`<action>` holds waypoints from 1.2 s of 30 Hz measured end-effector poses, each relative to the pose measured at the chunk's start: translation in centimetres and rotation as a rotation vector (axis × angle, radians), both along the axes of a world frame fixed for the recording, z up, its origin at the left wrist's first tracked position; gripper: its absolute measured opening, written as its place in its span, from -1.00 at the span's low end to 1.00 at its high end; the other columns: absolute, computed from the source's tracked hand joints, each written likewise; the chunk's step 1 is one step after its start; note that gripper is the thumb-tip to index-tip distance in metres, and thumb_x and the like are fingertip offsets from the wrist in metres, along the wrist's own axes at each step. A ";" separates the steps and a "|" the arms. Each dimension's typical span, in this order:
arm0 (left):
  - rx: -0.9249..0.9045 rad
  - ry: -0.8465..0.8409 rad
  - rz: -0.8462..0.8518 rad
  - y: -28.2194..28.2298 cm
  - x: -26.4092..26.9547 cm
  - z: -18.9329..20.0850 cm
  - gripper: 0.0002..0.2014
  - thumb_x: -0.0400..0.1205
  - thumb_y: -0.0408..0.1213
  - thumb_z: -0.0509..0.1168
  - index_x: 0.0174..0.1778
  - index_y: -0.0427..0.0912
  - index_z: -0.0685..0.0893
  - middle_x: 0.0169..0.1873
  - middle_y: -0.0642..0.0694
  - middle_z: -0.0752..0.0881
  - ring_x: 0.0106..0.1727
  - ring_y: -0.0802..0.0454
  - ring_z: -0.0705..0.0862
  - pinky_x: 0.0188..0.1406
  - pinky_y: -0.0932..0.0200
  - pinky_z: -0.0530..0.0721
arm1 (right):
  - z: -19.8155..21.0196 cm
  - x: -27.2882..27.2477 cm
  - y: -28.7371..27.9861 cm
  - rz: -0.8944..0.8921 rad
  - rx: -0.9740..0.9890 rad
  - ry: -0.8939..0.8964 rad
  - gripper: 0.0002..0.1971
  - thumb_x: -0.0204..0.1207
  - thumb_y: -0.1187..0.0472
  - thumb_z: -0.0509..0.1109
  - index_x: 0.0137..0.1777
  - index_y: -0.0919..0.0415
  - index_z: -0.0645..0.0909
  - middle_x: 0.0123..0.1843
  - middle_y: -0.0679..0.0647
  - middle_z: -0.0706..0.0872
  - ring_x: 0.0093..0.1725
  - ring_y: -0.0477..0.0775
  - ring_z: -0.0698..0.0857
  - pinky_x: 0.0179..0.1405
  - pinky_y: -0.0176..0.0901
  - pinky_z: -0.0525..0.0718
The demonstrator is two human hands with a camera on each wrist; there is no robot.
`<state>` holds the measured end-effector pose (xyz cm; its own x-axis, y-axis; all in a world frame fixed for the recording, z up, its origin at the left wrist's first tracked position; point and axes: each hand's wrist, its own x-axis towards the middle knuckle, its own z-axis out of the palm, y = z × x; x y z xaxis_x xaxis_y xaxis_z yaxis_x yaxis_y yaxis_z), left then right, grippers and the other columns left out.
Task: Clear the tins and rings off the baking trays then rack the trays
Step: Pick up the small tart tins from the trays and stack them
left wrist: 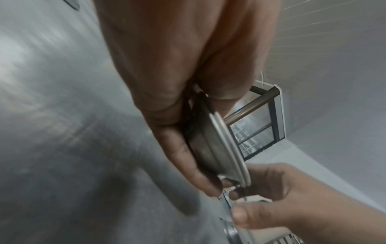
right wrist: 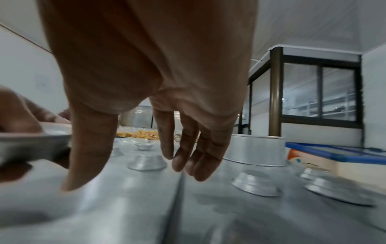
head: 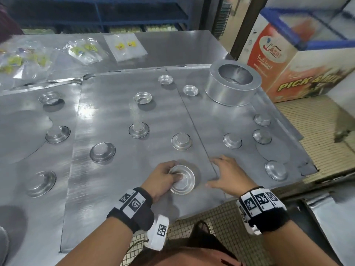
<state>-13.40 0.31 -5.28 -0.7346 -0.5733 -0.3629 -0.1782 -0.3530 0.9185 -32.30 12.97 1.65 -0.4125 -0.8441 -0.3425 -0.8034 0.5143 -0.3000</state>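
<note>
A small tin point(head: 182, 179) is pinched at its rim by the left hand point(head: 163, 178), thumb inside, and is held just above the middle tray point(head: 119, 169). The right hand point(head: 228, 174) is spread with relaxed fingers, holding nothing, just right of the grip over the seam between trays. The tin is best lifted level. Beyond the grip more tins point(head: 181, 141) are scattered; the tray's near edge lies just behind it.
</note>
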 end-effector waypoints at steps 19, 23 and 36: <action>-0.011 -0.113 -0.119 2.4 -8.8 1.4 -0.75 0.37 -0.40 0.37 -0.04 -0.23 0.70 -0.17 -0.26 0.72 -0.09 -0.15 0.67 0.07 -0.29 0.68 | -3.2 -7.4 4.0 -0.121 0.132 0.021 -0.05 0.10 -0.16 0.64 0.49 0.12 0.36 0.37 0.10 0.40 0.40 0.20 0.38 0.39 0.05 0.52; 0.004 -0.136 -0.128 2.9 -10.0 1.7 -0.77 0.36 -0.41 0.36 -0.06 -0.20 0.71 -0.18 -0.24 0.72 -0.09 -0.16 0.68 0.08 -0.25 0.68 | -3.0 -8.6 4.5 -0.124 0.071 -0.022 -0.20 0.09 -0.10 0.64 0.37 0.02 0.48 0.28 0.03 0.40 0.31 0.15 0.43 0.32 -0.07 0.52; 0.221 -0.163 -0.064 3.8 -12.6 3.1 -0.43 0.64 0.22 0.36 0.28 -0.24 0.72 0.16 -0.24 0.79 0.12 -0.27 0.78 0.12 -0.29 0.77 | 0.9 -8.1 5.2 -0.093 -0.740 -0.215 -0.31 0.16 -0.05 0.74 0.25 0.09 0.54 0.16 -0.12 0.57 0.15 -0.15 0.67 0.21 -0.23 0.68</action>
